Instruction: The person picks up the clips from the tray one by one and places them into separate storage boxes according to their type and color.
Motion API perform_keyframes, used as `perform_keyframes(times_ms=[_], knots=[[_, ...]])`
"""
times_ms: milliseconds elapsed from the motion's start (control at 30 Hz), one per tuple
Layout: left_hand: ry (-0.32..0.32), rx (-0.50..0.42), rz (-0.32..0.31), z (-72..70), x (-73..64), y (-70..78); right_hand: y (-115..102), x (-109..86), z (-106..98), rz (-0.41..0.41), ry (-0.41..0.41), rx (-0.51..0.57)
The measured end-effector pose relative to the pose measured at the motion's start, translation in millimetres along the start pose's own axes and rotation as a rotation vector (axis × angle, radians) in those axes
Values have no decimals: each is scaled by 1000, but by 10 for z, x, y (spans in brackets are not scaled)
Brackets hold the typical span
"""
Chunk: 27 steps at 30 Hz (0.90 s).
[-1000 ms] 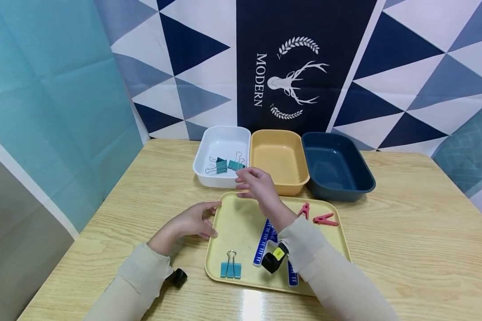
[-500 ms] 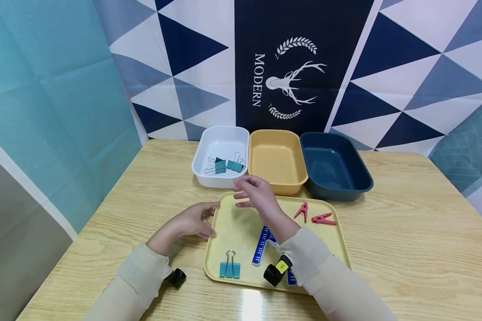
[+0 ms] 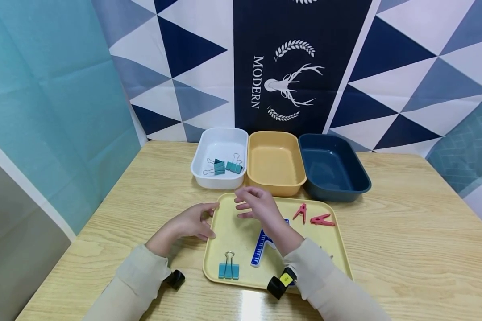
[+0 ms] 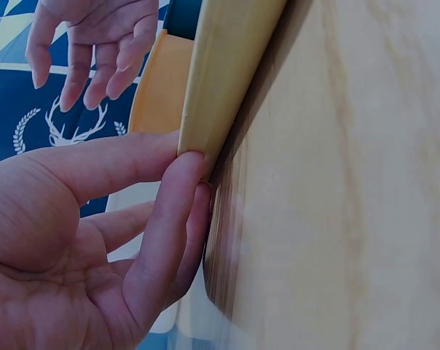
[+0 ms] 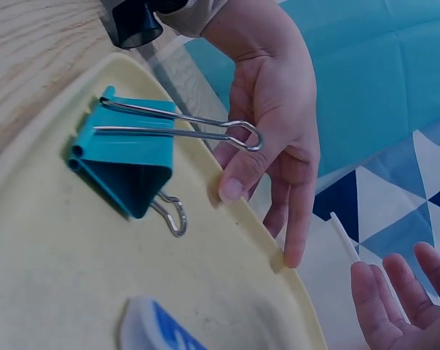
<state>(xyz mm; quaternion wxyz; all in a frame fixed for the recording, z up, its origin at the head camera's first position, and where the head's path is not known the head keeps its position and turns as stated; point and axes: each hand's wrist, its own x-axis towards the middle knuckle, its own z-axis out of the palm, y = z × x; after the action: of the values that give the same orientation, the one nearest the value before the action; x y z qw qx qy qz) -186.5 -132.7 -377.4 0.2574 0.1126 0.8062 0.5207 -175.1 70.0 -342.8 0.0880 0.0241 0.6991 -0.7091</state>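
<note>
My left hand (image 3: 190, 221) holds the left rim of the yellow tray (image 3: 234, 214), its thumb and fingers at the edge. Above the tray's back part, my right hand (image 3: 259, 206) hovers with loosely bent fingers and nothing in them. A teal binder clip (image 3: 228, 270) lies in the tray's front left corner; the right wrist view shows the same clip (image 5: 132, 149) close up. Two more teal binder clips (image 3: 219, 167) lie in the white bin (image 3: 218, 182). A blue-and-white piece with ruler markings (image 3: 260, 249) is partly hidden by my right forearm.
Two red clothespins (image 3: 322, 220) lie at the tray's back right. An orange bin (image 3: 277, 165) and a dark blue bin (image 3: 337, 195) stand beside the white one, behind the tray. A patterned cloth (image 3: 205, 80) hangs behind the wooden table (image 3: 409, 223).
My right hand has drawn back from the white bin's front to over the tray, empty throughout. The left hand keeps its place at the rim. The head view has shifted slightly.
</note>
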Motion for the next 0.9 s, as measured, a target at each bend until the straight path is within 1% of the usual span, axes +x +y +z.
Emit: perform_keyframes(times_ms=[300, 533, 800, 900], knots=[[6, -13, -5, 7, -16, 5, 67, -66, -29, -6, -27, -9], [4, -20, -6, 7, -5, -7, 132, -127, -39, -4, -72, -24], [22, -25, -19, 22, 0, -5, 192, -168, -46, 63, -98, -53], [16, -21, -12, 19, -1, -4, 218, -192, -48, 84, -119, -65]])
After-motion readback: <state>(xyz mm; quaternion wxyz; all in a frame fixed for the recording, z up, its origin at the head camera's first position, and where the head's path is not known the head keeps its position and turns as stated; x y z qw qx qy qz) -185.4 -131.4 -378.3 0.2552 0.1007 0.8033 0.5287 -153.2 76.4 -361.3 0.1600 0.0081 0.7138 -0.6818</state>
